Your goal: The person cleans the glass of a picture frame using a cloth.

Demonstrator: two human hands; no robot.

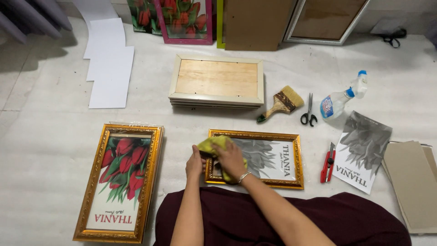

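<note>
Here, two gold frames lie nearest: the right hand point(231, 159) presses a yellow cloth point(214, 146) flat on the smaller gold frame point(273, 159), the left hand point(195, 165) grips its edge (fingers curled). Beyond, one spray bottle point(339, 102).

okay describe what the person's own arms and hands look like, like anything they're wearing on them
Both arms are bare, with no sleeves in view. The right hand has a thin silver-coloured bangle at the wrist. The left hand shows no bracelet or watch. No gloves; rings are too small to tell. Dark maroon clothing covers the lap below.
</note>
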